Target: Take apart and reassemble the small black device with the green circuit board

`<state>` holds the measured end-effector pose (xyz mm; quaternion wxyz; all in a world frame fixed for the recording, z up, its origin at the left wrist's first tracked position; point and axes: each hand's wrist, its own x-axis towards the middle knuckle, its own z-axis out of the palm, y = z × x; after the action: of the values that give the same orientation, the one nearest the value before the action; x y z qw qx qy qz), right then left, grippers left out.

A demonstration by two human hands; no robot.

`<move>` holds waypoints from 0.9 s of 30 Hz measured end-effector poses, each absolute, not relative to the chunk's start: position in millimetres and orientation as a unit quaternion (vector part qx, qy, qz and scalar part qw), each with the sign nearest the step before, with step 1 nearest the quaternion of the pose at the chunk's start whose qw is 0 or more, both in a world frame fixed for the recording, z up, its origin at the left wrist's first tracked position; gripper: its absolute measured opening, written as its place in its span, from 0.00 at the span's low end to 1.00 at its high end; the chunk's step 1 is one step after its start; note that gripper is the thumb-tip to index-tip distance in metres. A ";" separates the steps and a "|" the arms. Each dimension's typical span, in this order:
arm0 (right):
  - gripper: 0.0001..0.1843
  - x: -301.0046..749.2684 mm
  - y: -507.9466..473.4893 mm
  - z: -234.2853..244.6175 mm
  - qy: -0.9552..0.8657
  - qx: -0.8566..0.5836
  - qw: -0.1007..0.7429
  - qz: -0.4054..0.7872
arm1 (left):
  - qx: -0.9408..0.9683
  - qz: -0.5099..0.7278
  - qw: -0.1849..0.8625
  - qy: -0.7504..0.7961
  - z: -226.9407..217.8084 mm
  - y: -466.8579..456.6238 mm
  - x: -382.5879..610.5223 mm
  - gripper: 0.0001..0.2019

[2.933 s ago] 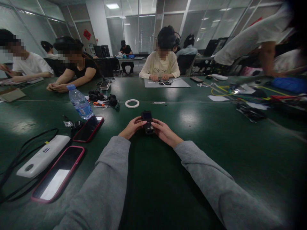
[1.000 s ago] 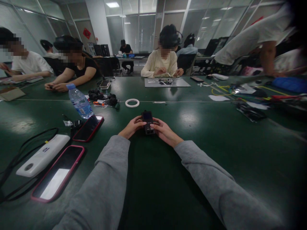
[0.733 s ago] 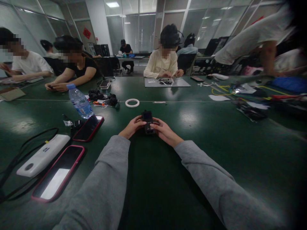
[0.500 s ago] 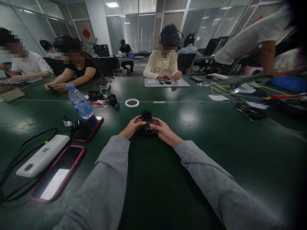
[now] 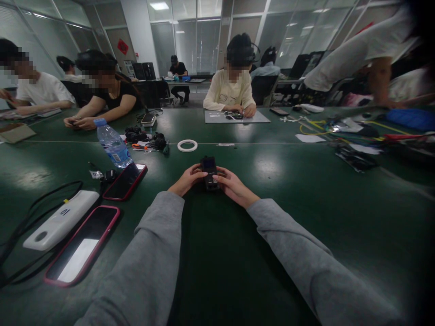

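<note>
Between my two hands stands a small black handheld device [image 5: 208,166] with a dark screen at its top and a few buttons below. My left hand [image 5: 189,179] grips its left side, the thumb lying on the front near the buttons. From the right, my right hand [image 5: 235,186] holds the other side with its thumb at the button area. The fingers behind the device are partly hidden. A white ring [image 5: 187,145], like a roll of tape, lies on the green table [image 5: 272,253] just beyond my left hand.
To my left are a water bottle [image 5: 113,144], two phones, one a red-edged phone [image 5: 125,182] and one a pink-cased phone [image 5: 83,244], and a white device [image 5: 63,219] with black cables. A person [image 5: 234,90] works opposite. Wires and tools [image 5: 356,131] clutter the right side.
My hands and the black device stay almost still. Across the table, the person's hands have shifted slightly over the grey board.
</note>
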<state>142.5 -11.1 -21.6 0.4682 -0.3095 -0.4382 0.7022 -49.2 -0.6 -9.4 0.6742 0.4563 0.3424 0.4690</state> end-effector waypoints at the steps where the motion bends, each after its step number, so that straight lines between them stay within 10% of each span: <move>1: 0.29 142.9 -10.8 -22.4 -0.438 -0.308 0.468 0.703 | 0.460 0.467 0.675 0.338 -9.8 -0.3 -49.6 0.27; 27: 0.23 138.4 -12.1 -16.3 -0.401 -0.300 0.480 0.721 | 0.463 0.472 0.673 0.332 -18.6 6.0 -50.4 0.24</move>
<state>138.4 -12.1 -16.3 0.4795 -0.2998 -0.4006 0.7209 -50.4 6.0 -18.6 0.6727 0.4632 0.3316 0.4722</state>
